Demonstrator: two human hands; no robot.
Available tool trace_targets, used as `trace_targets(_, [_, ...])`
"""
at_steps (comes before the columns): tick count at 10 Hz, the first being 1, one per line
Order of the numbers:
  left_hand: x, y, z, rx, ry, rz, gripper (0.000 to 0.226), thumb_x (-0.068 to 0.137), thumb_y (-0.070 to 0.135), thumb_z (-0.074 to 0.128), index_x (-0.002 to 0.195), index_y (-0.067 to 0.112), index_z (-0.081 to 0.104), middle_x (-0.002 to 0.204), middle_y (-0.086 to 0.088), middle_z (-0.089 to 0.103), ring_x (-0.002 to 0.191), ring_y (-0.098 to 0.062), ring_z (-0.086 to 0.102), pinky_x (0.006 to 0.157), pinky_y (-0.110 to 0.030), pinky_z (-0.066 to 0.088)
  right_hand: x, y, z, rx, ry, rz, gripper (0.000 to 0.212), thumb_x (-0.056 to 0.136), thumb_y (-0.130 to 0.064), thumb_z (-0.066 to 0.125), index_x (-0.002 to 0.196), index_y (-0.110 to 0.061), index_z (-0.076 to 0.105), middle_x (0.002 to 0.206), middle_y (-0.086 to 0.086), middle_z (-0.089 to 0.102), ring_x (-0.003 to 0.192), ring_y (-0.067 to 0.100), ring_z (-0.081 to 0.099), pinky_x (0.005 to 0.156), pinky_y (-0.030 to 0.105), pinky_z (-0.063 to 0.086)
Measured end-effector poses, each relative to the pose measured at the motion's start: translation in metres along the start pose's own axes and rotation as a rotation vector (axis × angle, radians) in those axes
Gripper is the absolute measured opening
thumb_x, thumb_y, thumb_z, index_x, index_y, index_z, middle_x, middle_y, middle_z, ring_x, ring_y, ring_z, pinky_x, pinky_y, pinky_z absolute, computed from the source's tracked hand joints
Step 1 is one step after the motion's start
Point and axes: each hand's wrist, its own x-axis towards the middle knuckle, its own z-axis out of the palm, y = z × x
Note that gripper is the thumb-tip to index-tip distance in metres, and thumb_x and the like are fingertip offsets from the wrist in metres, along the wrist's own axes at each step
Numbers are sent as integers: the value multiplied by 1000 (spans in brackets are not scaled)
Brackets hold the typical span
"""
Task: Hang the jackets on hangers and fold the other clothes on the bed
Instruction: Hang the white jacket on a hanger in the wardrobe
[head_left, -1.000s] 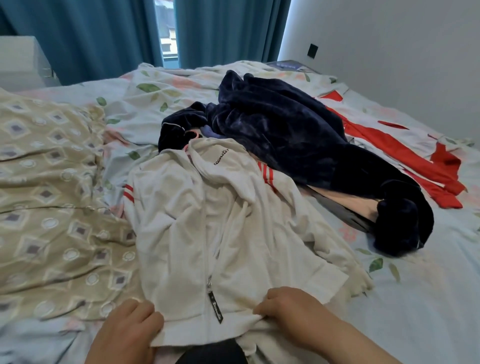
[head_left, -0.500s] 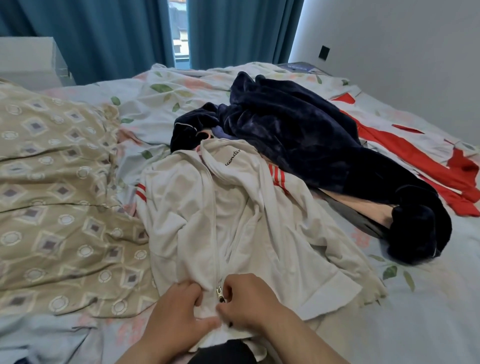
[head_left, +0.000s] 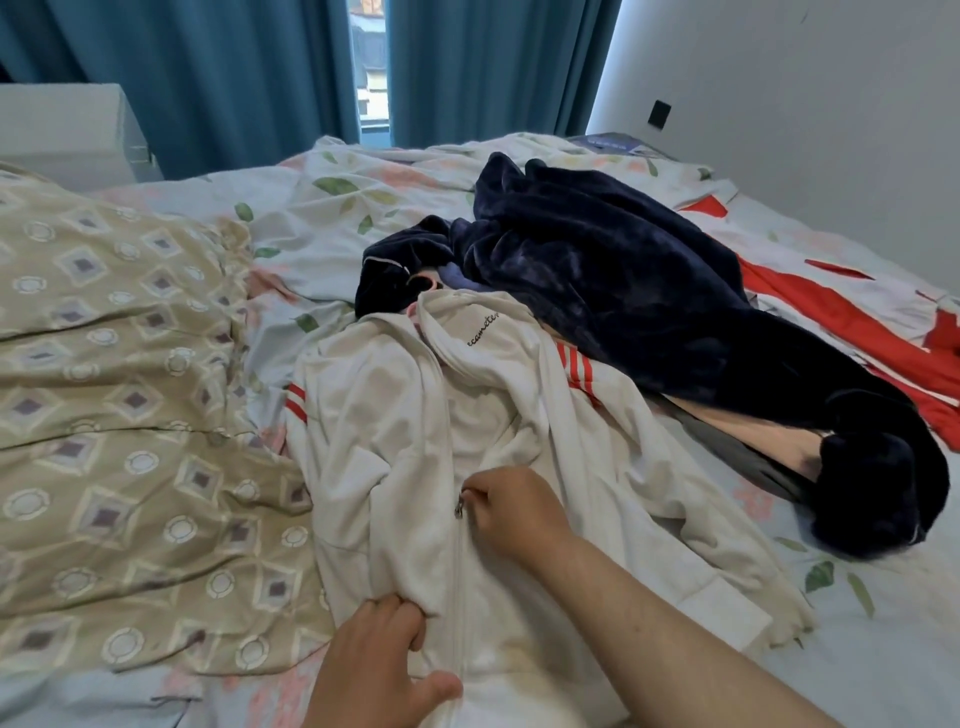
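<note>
**White zip jacket held at hem and zip pull on the bed**

A white cotton zip-front jacket with red shoulder stripes (head_left: 395, 415) lay front-up on the floral-print bed sheet (head_left: 337, 208), its hem nearest the camera and its collar pointing away. Small dark cursive writing (head_left: 483, 330) ran along the collar. It seemed to begin "ecam", but the rest could not be read with any certainty.

The right grip (head_left: 511, 512), a bare hand, rested on the jacket's chest and pinched the small metal zip pull (head_left: 459, 506) between thumb and fingertips. From the pull down to the hem the zip looked joined; above the pull the front lay parted.

The left grip (head_left: 374, 660), also bare, was at the jacket's hem. Its fingers were clenched round a bunched fold of the jacket's front panel just left of the zip line, and its thumb stretched across the hem.

A dark navy plush garment (head_left: 623, 291) lay heaped beyond the jacket's collar and trailed off to the jacket's right, touching the collar. A peach and grey cloth (head_left: 753, 441) showed beneath it. Further right of the jacket lay a red and white fabric (head_left: 841, 332). A beige quilt with diamond and ring patterns (head_left: 104, 389) lay to the jacket's left, touching its sleeve. Teal curtains (head_left: 234, 78) hung well beyond the jacket.
</note>
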Motion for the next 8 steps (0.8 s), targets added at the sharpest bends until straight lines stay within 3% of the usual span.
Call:
trace_targets(1, [16, -6, 4, 77, -28, 83, 21, 76, 28, 34, 69, 29, 14, 62, 18, 37, 35, 1, 41, 33, -13, 28, 40, 3, -15, 140, 85, 84, 25, 95, -20, 53, 85, -20, 75, 84, -3, 72, 82, 14, 62, 76, 29, 49])
trace_targets(2, [12, -62, 40, -5, -291, -133, 20, 72, 31, 36, 70, 27, 17, 63, 17, 40, 35, 0, 43, 34, -15, 30, 70, 7, -19, 362, 230, 157, 23, 93, -18, 55, 79, -20, 74, 78, -8, 71, 80, 7, 60, 77, 23, 48])
trace_targets(3, [-18, -128, 140, 175, -80, 50, 23, 73, 39, 41, 71, 27, 21, 66, 16, 45, 41, 0, 47, 39, -16, 32, 82, 13, -7, 526, 212, 199, 24, 90, -19, 61, 72, -30, 72, 79, -22, 71, 84, -5, 61, 70, 6, 43])
trace_targets(4, [23, -81, 85, 195, -70, 17, 30, 72, 49, 45, 73, 26, 26, 71, 15, 49, 48, -1, 50, 44, -18, 34, 81, 26, 12, 625, 185, 234, 23, 88, -23, 69, 72, -40, 72, 83, -34, 69, 84, -15, 61, 71, 0, 40])
trace_targets(5, [73, -2, 50, 198, -51, -7, 40, 68, 60, 49, 74, 25, 30, 76, 13, 52, 55, -1, 52, 48, -20, 34, 83, 33, 20, 694, 147, 228, 11, 85, -26, 72, 79, -35, 77, 84, -23, 74, 82, -8, 65, 72, 6, 43])
trace_targets(6, [125, -22, 11, 169, 19, -9, 52, 62, 71, 51, 76, 24, 34, 81, 12, 55, 63, -2, 53, 53, -23, 34, 89, 36, 19, 831, 104, 246, 11, 84, -20, 71, 79, -24, 79, 72, -3, 73, 66, 4, 63, 64, 18, 47])
trace_targets(7, [182, -2, -55, 229, -152, -232, 68, 39, 80, 59, 75, 26, 41, 78, 9, 56, 65, -2, 50, 53, -24, 30, 96, 41, 15, 1008, 61, 308, 9, 85, -10, 71, 79, -8, 77, 60, 12, 62, 53, 16, 50, 49, 24, 40])
trace_targets(8, [204, -5, -50, 180, -94, -137, 75, 51, 92, 42, 84, 25, 39, 102, 8, 58, 83, -6, 54, 63, -29, 32, 100, 45, 14, 1068, 38, 330, 8, 82, -7, 73, 76, -3, 76, 59, 15, 62, 50, 18, 49, 46, 24, 38])
